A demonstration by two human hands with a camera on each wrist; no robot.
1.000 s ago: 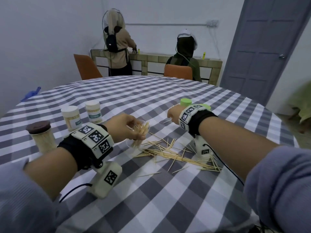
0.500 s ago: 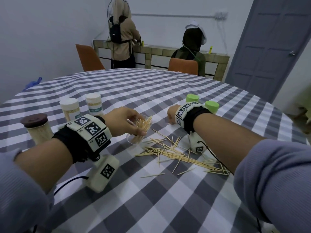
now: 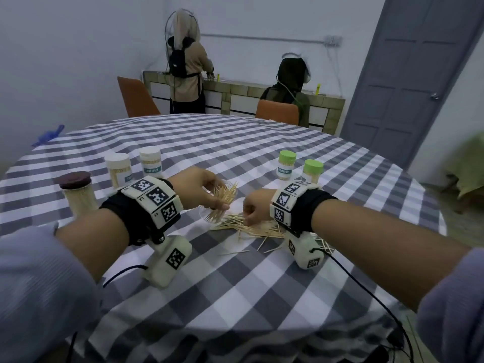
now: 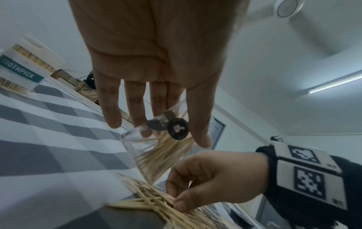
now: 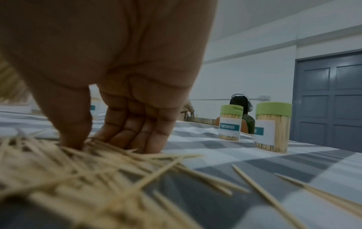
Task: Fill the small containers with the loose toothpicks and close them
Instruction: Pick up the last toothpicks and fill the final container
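Wooden loose toothpicks [image 3: 251,227] lie heaped on the checked desk [image 3: 262,297], just beside the clear open container [image 3: 217,205], tilted and partly filled. The left hand [image 3: 199,189] holds that container, fingers [image 4: 197,124] clamped round its wall. The right hand [image 3: 255,208], away from the heap a second ago, has come down onto it, its fingers [image 5: 125,133] together and pinching a fresh bunch. Another load seems ready; closing waits. Lidded green-capped containers [image 3: 286,165] stand beyond.
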